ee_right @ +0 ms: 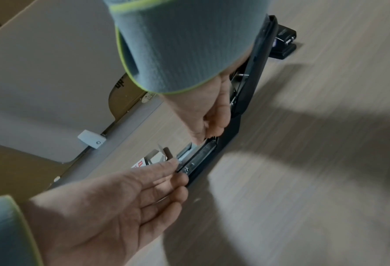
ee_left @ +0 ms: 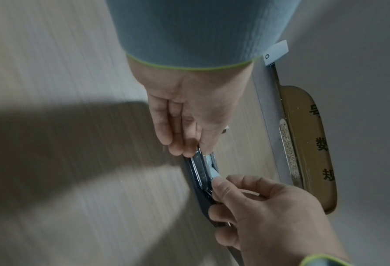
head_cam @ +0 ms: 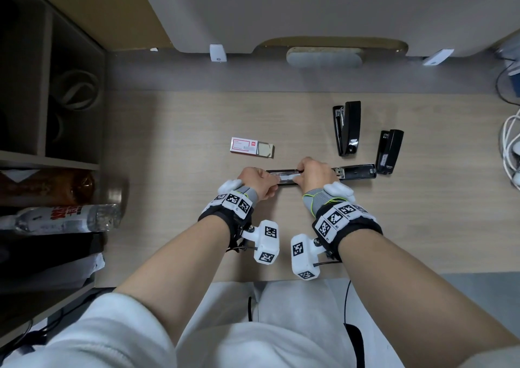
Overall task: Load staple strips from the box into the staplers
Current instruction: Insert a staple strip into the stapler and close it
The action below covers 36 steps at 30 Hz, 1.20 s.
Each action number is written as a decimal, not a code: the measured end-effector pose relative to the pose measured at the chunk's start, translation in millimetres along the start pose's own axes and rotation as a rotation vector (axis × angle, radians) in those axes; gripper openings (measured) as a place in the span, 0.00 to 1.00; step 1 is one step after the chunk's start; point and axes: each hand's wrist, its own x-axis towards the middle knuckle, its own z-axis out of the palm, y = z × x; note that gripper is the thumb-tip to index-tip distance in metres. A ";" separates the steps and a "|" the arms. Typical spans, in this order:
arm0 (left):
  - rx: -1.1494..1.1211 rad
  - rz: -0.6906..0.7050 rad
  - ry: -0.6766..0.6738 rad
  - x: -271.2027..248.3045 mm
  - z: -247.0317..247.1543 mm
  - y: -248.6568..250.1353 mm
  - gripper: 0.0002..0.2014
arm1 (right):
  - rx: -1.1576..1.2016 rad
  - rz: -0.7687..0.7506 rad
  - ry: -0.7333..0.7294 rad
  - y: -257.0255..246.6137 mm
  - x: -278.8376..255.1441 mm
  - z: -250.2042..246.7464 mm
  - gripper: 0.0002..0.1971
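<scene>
Three black staplers on a pale wood-grain desk [head_cam: 174,120]. One stapler [head_cam: 357,171] lies flipped open flat near the desk's front edge, its metal channel exposed; two closed staplers [head_cam: 347,131] [head_cam: 389,151] rest well apart from the hands, behind and to the right.

Staple box [head_cam: 251,147]: small white-and-red carton, flap open, just behind the open stapler.

Staple strip [head_cam: 287,175]: thin, silvery, straight bar, lying along the channel between the two hands.

Left hand [head_cam: 257,182]: fingers together, tips pressed on the channel's left end and on the strip; whether they pinch it cannot be told. Right hand [head_cam: 313,176]: thumb and forefinger clamped on the strip's right end.

Risks, as judged:
- Strip seated crooked or riding on the channel rim, caused by uneven pressure from the two ends; it would likely jam when the lid closes.
- Strip snapping into short pieces, since glued staples are brittle under bending.
- Spring pusher sliding forward onto fingertips if it is released early.
- Stapler skating on the smooth desk, as only fingertips hold it.

Materials: glossy black plastic shells, bright stamped steel inside, matte laminate desk, thin card box. Wrists carry grey knit cuffs edged in yellow-green.
</scene>
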 end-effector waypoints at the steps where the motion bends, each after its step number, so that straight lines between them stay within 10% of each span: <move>1: 0.002 0.003 -0.010 -0.3 -0.3 0.2 0.09 | -0.014 0.007 0.000 -1.2 -0.4 -1.2 0.13; 22: 0.018 0.015 -0.019 -4.4 -0.4 3.0 0.09 | 0.163 0.072 -0.051 -2.8 -14.4 -9.8 0.17; 36: -0.019 -0.086 0.116 -20.3 10.9 9.3 0.06 | 0.401 0.182 0.276 25.3 -40.5 -54.3 0.06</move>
